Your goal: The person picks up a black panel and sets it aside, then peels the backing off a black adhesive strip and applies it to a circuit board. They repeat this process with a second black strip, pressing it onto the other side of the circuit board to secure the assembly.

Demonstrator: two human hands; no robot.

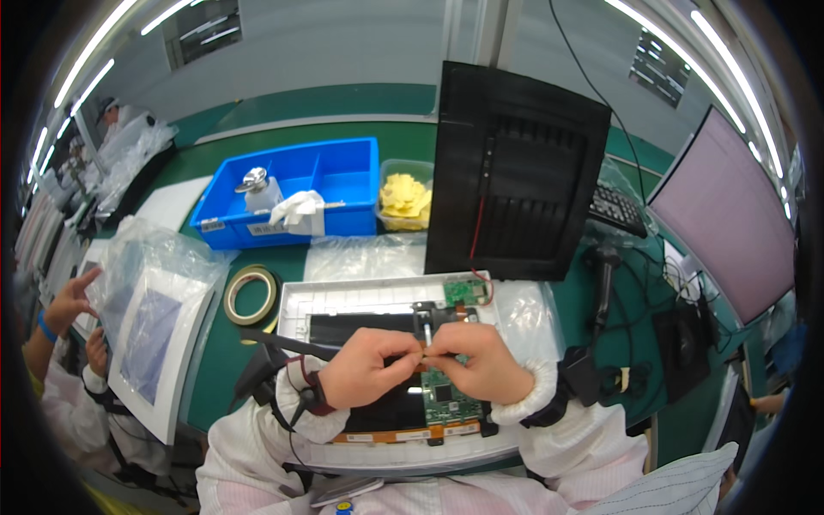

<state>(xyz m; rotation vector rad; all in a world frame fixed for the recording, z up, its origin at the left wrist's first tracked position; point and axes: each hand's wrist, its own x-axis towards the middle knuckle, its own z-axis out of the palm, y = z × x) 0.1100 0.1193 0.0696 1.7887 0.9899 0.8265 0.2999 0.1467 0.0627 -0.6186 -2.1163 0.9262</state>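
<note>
My left hand (367, 369) and my right hand (482, 362) meet over an opened electronic device. Thumbs and fingers of both are pinched together at nearly one spot; whatever they hold is too small to make out. Beneath them, a white frame (378, 288) lies flat with dark panels (378, 414) inside. A green circuit board (451, 405) is partly covered by my right hand. Near the frame's top edge sits a smaller green board (463, 293), with a red wire (491, 290) running from it. An orange strip (403, 434) runs along the lower edge.
Behind the frame stands a black panel (524, 163). A blue divided bin (343, 176) holds a pump bottle (262, 190); beside it is a tub of yellow pieces (405, 197). A tape roll (251, 294), scanner (603, 287), keyboard (618, 210) and monitor (730, 215) surround the work. A co-worker's hand (73, 300) is left.
</note>
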